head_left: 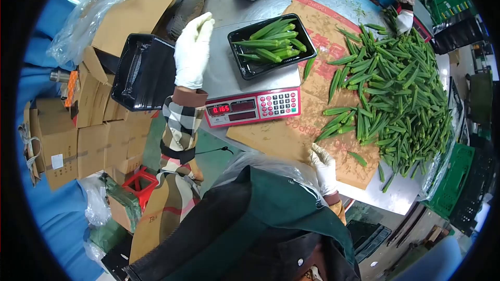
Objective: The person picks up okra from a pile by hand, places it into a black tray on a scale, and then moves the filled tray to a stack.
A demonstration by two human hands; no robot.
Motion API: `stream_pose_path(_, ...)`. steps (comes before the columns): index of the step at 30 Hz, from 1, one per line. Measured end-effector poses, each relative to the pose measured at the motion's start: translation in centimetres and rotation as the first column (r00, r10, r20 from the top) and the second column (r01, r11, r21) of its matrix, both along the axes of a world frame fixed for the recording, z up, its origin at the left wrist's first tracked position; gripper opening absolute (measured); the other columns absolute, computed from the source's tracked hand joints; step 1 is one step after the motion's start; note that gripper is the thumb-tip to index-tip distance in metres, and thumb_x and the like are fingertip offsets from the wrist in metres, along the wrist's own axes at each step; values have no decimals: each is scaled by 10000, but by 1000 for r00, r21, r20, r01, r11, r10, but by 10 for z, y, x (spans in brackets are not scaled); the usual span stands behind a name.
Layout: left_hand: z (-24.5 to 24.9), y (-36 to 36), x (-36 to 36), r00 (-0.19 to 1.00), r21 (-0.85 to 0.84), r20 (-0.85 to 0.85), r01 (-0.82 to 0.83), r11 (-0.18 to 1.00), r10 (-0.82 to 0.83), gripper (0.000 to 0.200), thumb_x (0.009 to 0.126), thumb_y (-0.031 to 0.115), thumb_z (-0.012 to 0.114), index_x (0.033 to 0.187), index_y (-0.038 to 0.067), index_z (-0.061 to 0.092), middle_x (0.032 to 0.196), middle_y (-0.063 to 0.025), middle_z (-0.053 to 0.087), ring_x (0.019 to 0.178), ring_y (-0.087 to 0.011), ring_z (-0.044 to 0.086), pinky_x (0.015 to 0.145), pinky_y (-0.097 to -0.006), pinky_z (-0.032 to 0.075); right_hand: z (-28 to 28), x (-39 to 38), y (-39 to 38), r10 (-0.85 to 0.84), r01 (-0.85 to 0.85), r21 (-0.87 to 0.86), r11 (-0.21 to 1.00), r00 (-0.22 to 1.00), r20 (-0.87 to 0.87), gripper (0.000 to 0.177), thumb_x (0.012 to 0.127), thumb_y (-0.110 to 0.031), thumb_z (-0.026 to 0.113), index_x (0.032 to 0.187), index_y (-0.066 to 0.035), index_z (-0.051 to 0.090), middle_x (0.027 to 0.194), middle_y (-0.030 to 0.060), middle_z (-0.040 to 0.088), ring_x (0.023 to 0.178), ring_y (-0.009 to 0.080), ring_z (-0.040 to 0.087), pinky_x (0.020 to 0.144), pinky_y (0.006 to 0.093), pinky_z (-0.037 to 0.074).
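I see left hand [194, 49] raised beside black trays [143, 73], fingers together, empty | right hand [324, 166] on cardboard [281, 135] near okra [396, 88], fingers unclear | steel desk [234, 5], scale [252, 106] centre

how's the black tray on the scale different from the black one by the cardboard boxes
The tray on the scale is full of green okra; the tray by the boxes holds none. The tray on the scale lies flat on the red scale; the tray by the boxes rests on cardboard boxes, near the left hand. Both are black and rectangular.
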State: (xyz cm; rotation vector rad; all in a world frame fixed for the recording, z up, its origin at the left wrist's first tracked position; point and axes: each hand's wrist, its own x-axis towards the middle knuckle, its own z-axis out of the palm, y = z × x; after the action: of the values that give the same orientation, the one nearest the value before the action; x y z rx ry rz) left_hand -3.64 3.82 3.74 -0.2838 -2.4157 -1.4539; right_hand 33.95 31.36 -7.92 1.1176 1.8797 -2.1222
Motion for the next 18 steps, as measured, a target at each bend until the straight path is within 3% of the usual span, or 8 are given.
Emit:
stream_pose_path(3,-8,-24,6,997,85,64,-55,995,50,275,992,186,632,1216,43,701,1124,-113,735,1019,-178,679,939,-306,504,-3,9,-3,-10,11,-52,999,1000,10,357,994,-64,638,1344,1,605,1205,76,699,954,98,658,794,233,523)
stream_pose_path(6,-16,-22,18,995,-17,23,-96,995,96,265,990,166,618,1206,37,703,1118,-112,739,1031,-193,688,935,-308,509,1,5,-1,-21,22,-12,1000,998,62,356,1001,-92,638,1351,-35,611,1189,59,707,905,81,652,746,209,504)
stream_pose_path(10,-38,7,35,972,-337,-235,-81,938,0,318,936,141,643,1247,90,688,1118,-123,717,1023,-308,660,955,-405,493,4,-4,2,-25,26,-44,999,999,32,355,995,-58,629,1344,5,605,1197,77,693,974,97,638,837,232,509)
stream_pose_path(12,-49,32,52,963,-568,-269,-143,810,-19,358,907,198,686,1264,166,688,1358,-148,600,1245,-363,522,1068,-460,409,10,-11,0,-29,30,-54,998,999,20,355,982,-10,621,1331,51,601,1219,99,671,1081,126,621,963,259,500)
stream_pose_path(13,-54,42,63,964,-666,-262,-158,729,-31,372,896,213,699,1268,192,690,1438,-162,545,1316,-391,460,1101,-483,378,7,-10,0,-17,17,-45,999,1000,3,359,988,-28,623,1339,40,597,1204,91,679,1042,114,626,917,251,509)
stream_pose_path(14,-55,46,69,984,-603,-156,-27,797,-84,401,885,245,717,1284,225,683,1525,-182,453,1380,-427,376,1136,-503,340,2,-9,1,-6,6,-35,999,1000,-16,363,994,-46,625,1348,29,592,1189,84,688,1002,101,631,870,242,517)
stream_pose_path(16,-44,54,71,984,-558,-164,-32,829,-72,449,891,232,718,1335,197,656,1528,-209,440,1384,-397,384,1151,-472,330,1,-8,3,-20,18,-44,999,999,-36,358,999,-67,630,1346,16,600,1184,79,698,959,92,637,818,225,520)
stream_pose_path(18,-26,52,68,993,-439,-110,-18,898,-33,601,884,204,733,1446,109,542,1458,-205,499,1342,-370,428,1141,-452,340,8,-5,8,-76,76,-29,997,997,16,358,982,-29,628,1332,42,602,1214,94,681,1040,114,629,909,245,509)
